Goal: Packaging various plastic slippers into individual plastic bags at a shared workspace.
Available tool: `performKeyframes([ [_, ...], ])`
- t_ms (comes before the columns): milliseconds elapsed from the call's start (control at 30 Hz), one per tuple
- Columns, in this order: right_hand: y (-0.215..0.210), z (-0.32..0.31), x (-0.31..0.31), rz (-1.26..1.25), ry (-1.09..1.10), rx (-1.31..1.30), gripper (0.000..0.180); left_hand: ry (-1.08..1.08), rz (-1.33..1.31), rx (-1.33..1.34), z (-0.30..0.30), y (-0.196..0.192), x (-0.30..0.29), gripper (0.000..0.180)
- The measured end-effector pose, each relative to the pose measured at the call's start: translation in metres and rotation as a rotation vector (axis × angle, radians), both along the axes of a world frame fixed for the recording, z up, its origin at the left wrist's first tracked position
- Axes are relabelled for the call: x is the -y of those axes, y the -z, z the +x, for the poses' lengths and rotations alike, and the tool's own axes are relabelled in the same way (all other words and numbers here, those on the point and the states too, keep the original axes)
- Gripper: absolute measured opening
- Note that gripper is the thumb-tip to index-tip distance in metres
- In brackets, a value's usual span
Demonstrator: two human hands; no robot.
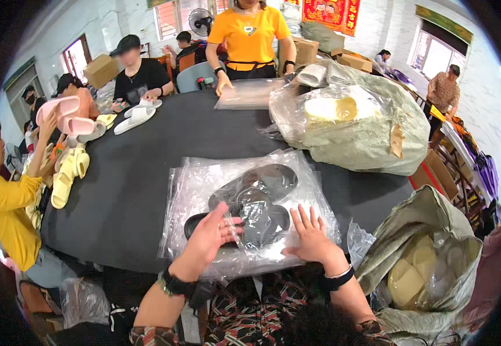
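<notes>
With slippers (265, 222) on bags (184, 179) at the bench's (112, 202) 6 o'clock, left hand (214, 233) at their 7, right hand (314, 237) at 4, each grip wide, uneven pressure could skid the slick stack.

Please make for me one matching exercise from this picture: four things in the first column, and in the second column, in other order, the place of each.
Things:
1. Dark slippers
2. White slippers
3. Open sack
4. Fan

Places:
A. At the back, beside a window
B. At the lower right, beside the table
C. Amid clear plastic, near the left hand and right hand
D. On the table's far left part

Pairs: 1-C, 2-D, 3-B, 4-A
</notes>
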State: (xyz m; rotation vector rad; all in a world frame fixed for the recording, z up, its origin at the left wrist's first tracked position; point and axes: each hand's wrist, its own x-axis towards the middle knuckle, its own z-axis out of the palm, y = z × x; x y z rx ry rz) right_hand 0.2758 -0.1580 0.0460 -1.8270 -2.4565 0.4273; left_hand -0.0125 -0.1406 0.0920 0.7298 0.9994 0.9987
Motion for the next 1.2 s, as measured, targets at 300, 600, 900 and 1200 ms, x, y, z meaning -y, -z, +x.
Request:
performKeyframes([
  [300,0.015,0.024,0.005,0.019,-0.002,-0.070,0.117,-0.055,0.051,0.045,-0.060,-0.021,-0.044,0.035],
  [600,0.024,0.028,0.003,0.008,0.007,0.007,0.121,-0.004,-0.103,0.180,-0.020,-0.002,0.013,0.049],
  [900,0.013,0.024,0.007,0.028,0.016,-0.077,0.114,0.060,0.333,-0.222,-0.019,-0.014,0.053,0.036],
  [1200,-0.040,0.031,0.028,-0.025,-0.170,-0.044,0.085,0.308,0.025,-0.497,-0.080,-0.027,0.035,0.052],
])
